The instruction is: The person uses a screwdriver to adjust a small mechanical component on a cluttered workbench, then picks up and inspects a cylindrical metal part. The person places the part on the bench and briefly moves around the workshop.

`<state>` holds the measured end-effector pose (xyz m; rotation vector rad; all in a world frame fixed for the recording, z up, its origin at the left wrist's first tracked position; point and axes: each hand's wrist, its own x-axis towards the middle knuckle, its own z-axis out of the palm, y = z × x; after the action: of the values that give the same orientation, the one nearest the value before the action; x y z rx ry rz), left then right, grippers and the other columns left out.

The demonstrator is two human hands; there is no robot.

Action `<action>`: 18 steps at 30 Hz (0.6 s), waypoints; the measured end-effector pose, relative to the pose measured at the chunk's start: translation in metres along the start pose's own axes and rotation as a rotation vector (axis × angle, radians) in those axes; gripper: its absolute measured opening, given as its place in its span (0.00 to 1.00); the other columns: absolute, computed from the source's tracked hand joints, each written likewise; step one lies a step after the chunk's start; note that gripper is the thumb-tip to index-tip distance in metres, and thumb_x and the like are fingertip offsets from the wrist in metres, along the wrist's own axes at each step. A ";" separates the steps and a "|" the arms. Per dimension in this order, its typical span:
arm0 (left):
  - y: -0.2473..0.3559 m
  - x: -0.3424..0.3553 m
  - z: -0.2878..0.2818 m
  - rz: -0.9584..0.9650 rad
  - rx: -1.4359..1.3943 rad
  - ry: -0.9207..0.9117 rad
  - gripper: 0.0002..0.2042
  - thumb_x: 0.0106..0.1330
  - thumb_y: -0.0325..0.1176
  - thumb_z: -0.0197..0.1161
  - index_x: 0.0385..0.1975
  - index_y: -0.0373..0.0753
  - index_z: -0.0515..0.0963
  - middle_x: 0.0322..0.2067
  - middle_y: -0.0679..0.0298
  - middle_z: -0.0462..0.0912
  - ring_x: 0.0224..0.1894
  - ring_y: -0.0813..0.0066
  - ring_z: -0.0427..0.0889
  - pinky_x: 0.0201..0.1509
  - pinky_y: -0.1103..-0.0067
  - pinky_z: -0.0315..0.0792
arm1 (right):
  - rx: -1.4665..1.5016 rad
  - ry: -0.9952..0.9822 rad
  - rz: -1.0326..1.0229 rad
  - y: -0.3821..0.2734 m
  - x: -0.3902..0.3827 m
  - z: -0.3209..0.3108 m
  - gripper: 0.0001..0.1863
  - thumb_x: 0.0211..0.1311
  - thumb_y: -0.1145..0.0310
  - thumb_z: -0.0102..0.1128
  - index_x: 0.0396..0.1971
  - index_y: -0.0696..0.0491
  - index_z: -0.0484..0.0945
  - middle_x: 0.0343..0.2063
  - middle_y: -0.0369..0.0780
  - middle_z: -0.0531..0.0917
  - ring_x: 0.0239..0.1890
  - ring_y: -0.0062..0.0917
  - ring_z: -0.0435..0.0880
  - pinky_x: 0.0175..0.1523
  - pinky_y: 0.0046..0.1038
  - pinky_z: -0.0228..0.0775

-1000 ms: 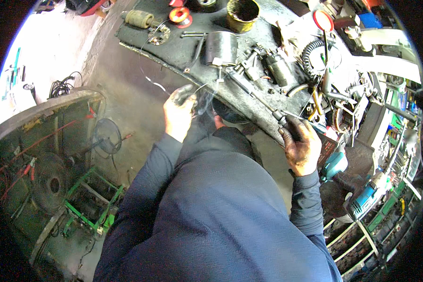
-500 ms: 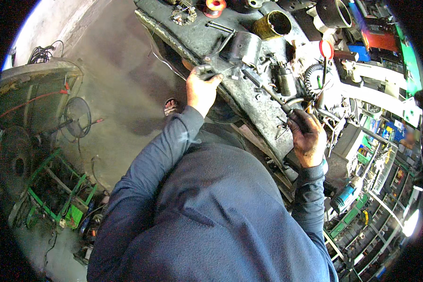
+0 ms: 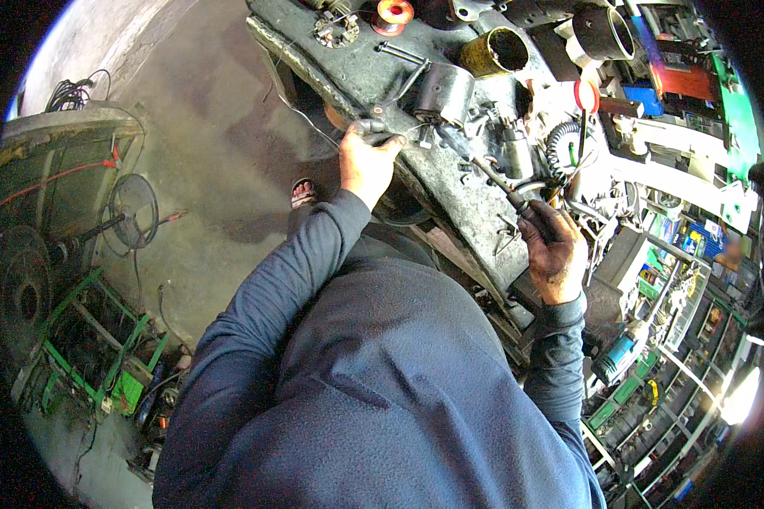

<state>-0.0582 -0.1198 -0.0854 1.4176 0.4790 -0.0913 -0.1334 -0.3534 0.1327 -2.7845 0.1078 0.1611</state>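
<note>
My right hand is closed around the handle of a soldering iron. Its long shaft slants up and left across the workbench, and pale smoke blurs the tip end. Just above that tip lies a dark metal cylinder housing on its side. My left hand is over the bench's near edge, with dark, soiled fingertips pinched together. A thin solder wire shows between these fingertips and the underside of the housing. Whether wire and tip touch is hidden by smoke.
A red wire spool and a yellowish open cylinder stand farther back. Small metal parts and a coiled black cord crowd the bench to the right. At left are a steering wheel and a green metal frame.
Smoke has appeared around the soldering iron's tip, which has shifted slightly at the housing's lower edge. Both hands keep their grips and have barely moved. The whole view has shifted a little.
</note>
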 end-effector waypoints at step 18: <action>0.009 -0.007 -0.003 -0.031 0.028 -0.041 0.18 0.57 0.24 0.77 0.44 0.30 0.77 0.38 0.56 0.89 0.39 0.71 0.86 0.49 0.75 0.79 | -0.122 0.005 -0.025 0.002 -0.001 -0.001 0.17 0.59 0.70 0.74 0.47 0.60 0.84 0.37 0.44 0.88 0.40 0.31 0.89 0.47 0.29 0.80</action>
<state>-0.0623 -0.1170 -0.0746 1.4332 0.4674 -0.1520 -0.1341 -0.3554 0.1337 -2.9067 0.0660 0.1596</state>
